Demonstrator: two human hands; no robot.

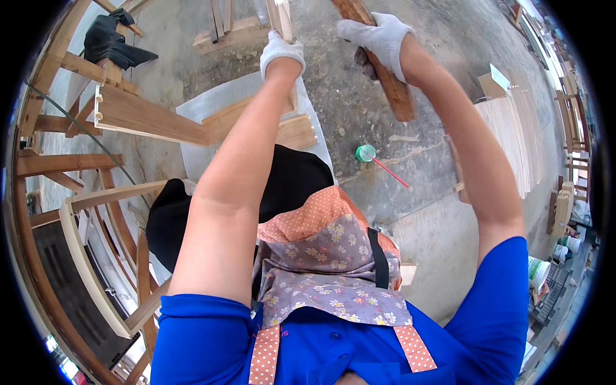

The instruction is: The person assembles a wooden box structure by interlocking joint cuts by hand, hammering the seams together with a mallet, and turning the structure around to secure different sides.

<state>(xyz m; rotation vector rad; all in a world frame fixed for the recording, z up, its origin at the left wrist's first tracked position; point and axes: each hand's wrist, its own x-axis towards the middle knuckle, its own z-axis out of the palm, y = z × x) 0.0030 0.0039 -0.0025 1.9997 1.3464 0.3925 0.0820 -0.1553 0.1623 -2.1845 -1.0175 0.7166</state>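
Observation:
My left hand (pixel 282 55), in a white work glove, is closed around the end of a pale wooden strip (pixel 283 20) at the top middle. To its right, my right hand (pixel 384 43), gloved too, grips a thick, rough brown wooden bar (pixel 396 95). The bar slants from the upper left down to the lower right, apart from the pale strip. Under my left forearm, a grooved wooden board (pixel 146 114) and a shorter wooden board (pixel 296 132) stand over a white sheet (pixel 192 154); my arm hides part of them.
A small green-topped container (pixel 366 153) with a red stick stands on the concrete floor (pixel 427 186). Stacked pale boards (pixel 507 138) lie to the right. Wooden frames (pixel 96 205) crowd the left, with dark cloth (pixel 112 43) above. More wooden pieces (pixel 234 35) lie at the far side.

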